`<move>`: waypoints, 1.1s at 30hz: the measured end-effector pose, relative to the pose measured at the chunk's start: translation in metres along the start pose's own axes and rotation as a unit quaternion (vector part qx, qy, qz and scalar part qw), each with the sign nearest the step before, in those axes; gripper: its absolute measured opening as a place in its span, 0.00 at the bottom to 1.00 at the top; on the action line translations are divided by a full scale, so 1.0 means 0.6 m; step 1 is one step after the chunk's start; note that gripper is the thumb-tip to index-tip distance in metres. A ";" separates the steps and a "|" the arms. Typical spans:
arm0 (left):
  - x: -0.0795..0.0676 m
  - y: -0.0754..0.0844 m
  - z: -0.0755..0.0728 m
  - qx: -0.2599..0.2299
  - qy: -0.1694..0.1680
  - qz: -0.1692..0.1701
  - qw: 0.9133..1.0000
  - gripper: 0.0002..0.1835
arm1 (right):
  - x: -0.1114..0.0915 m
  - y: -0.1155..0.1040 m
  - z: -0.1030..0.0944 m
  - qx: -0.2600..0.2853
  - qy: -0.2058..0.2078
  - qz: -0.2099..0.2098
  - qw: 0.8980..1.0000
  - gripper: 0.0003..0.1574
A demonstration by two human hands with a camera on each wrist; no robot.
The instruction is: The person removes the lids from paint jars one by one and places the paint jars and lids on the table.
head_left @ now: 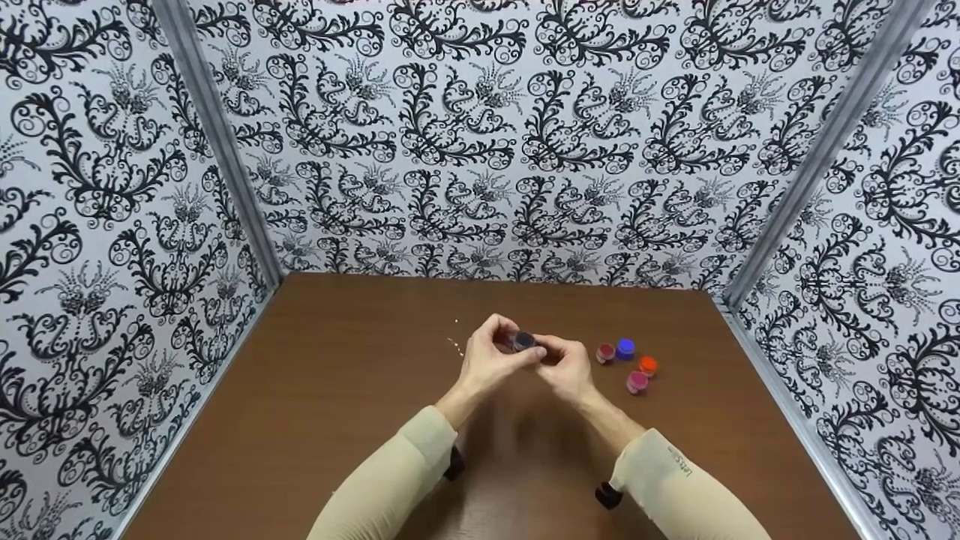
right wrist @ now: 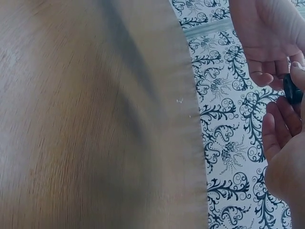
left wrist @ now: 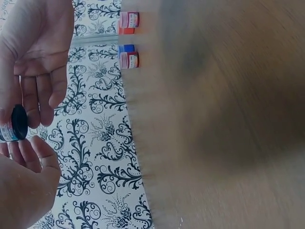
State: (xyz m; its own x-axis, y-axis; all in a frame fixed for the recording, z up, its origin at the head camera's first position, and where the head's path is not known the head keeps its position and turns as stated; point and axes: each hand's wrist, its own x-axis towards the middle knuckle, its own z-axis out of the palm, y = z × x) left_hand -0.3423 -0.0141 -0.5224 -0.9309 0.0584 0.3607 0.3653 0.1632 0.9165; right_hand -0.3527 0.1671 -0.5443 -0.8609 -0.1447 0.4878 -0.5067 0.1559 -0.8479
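In the head view a small jar (head_left: 524,341) with a black top is held between both hands above the brown table. The left hand (head_left: 486,361) grips it with thumb and fingers from the left. From the right, the right hand (head_left: 568,369) pinches its side. The left wrist view shows the jar's dark rim (left wrist: 19,122) side-on and part of a printed label, with fingers on both sides. Only the jar's dark edge (right wrist: 291,89) shows in the right wrist view; the rest lies behind fingers and beyond the frame.
Right of the hands stand several small paint jars: dark red (head_left: 605,353), blue (head_left: 625,349), orange (head_left: 648,366) and pink (head_left: 637,382). Small white specks (head_left: 458,348) lie on the table (head_left: 360,390) left of the hands. Patterned walls (head_left: 480,150) enclose the back and sides.
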 end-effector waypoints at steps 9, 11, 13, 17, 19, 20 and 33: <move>0.005 -0.002 -0.014 0.022 -0.062 0.053 0.996 0.22 | -0.003 -0.003 -0.003 0.020 -0.019 0.003 1.000 0.20; 0.005 -0.001 -0.016 0.035 -0.072 0.059 0.995 0.21 | -0.004 -0.003 -0.003 0.024 -0.022 0.005 0.999 0.20; 0.006 -0.001 -0.017 0.046 -0.077 0.064 0.994 0.19 | -0.004 -0.003 -0.003 0.024 -0.022 0.008 0.999 0.20; 0.005 0.001 -0.018 0.047 -0.080 0.065 0.994 0.18 | -0.004 -0.001 -0.003 0.024 -0.019 0.005 1.000 0.19; 0.004 0.001 -0.018 0.041 -0.079 0.062 0.994 0.17 | -0.004 0.000 -0.003 0.026 -0.017 0.003 1.000 0.19; 0.003 0.001 -0.018 0.038 -0.077 0.061 0.994 0.17 | -0.005 0.001 -0.003 0.027 -0.016 0.001 1.000 0.19; -0.003 -0.001 -0.007 -0.003 -0.024 0.017 1.000 0.17 | -0.007 0.001 -0.001 0.013 -0.018 -0.003 1.000 0.21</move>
State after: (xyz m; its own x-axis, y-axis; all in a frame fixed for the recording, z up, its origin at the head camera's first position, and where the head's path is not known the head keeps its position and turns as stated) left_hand -0.3406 -0.0184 -0.5228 -0.9170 0.1104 0.3833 0.3968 0.1544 0.9048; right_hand -0.3493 0.1686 -0.5466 -0.8557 -0.1808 0.4849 -0.5094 0.1298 -0.8506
